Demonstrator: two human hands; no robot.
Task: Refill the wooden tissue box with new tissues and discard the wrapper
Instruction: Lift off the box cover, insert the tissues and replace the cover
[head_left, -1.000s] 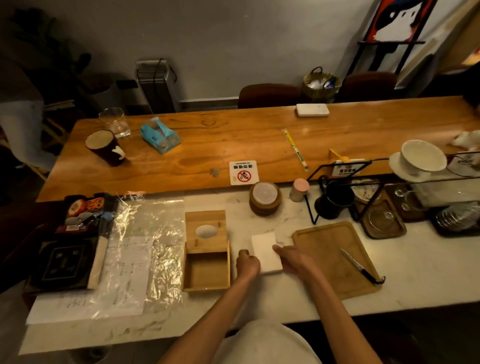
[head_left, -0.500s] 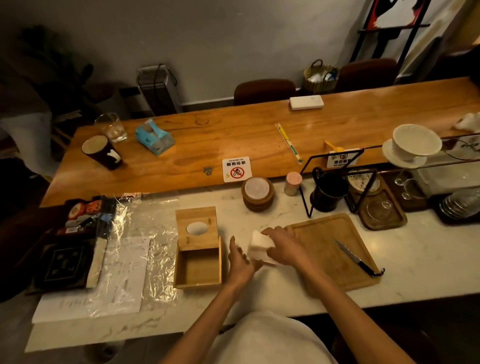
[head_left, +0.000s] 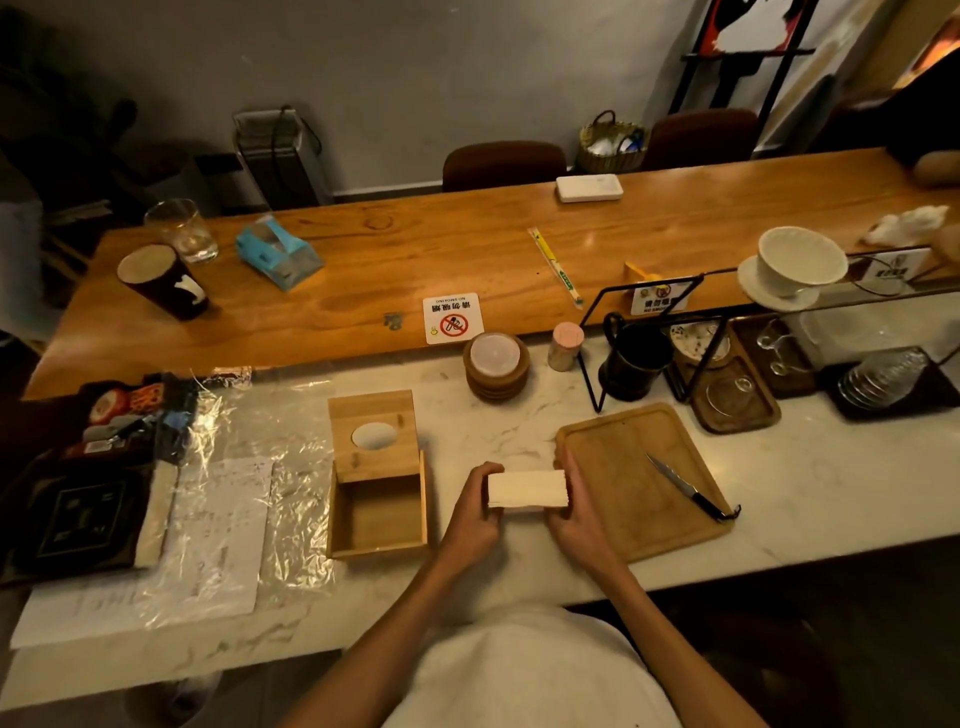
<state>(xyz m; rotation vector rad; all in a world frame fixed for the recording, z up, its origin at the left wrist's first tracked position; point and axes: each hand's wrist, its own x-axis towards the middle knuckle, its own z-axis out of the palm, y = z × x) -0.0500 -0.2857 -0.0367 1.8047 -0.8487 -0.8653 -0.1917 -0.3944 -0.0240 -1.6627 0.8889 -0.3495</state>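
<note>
A white stack of tissues (head_left: 527, 488) is held on edge above the marble counter, its side facing me. My left hand (head_left: 470, 519) grips its left end and my right hand (head_left: 574, 512) grips its right end. Just left of my left hand sits the wooden tissue box (head_left: 379, 514), open and hollow inside, with its lid (head_left: 374, 435), which has an oval hole, lying against its far side. A crinkled clear plastic wrapper (head_left: 244, 467) lies flat on the counter left of the box.
A wooden cutting board (head_left: 623, 467) with a knife (head_left: 685, 491) lies right of my hands. Stacked coasters (head_left: 496, 366), a small pink-topped jar (head_left: 565, 345), a wire rack with cups (head_left: 675, 332) and a paper sheet (head_left: 218, 535) share the counter. Dark packets (head_left: 88, 499) lie far left.
The tissue stack was lying flat on the counter; both hands have lifted it and turned it on edge, holding it by its two ends.
</note>
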